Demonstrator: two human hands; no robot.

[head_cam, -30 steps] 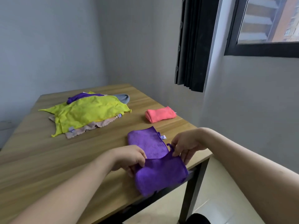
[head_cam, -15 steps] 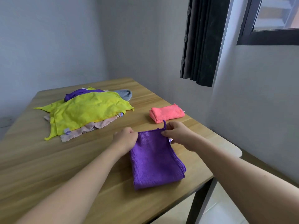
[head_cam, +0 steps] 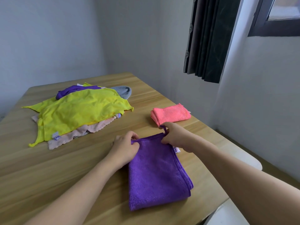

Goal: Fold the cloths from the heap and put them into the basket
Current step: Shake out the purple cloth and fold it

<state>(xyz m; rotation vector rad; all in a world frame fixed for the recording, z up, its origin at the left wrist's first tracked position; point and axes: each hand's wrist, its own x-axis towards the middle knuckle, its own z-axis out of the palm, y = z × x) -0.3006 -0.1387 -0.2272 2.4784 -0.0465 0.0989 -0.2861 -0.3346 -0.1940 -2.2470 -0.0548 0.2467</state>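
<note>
Both hands, left (head_cam: pixel 125 146) and right (head_cam: pixel 174 135), pinch the purple cloth (head_cam: pixel 155 172) at its far corners, near the counter (head_cam: pixel 48 168) edge, so a careless tug could drag it off

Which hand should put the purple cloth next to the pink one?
Probably the right hand. It already pinches the purple cloth by its far corner and is closest to the folded pink cloth. The left hand holds the corner farther from it.

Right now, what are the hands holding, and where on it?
Both hold the folded purple cloth at its far edge: the left hand pinches the far left corner, the right hand the far right corner beside the hanging loop.
</note>
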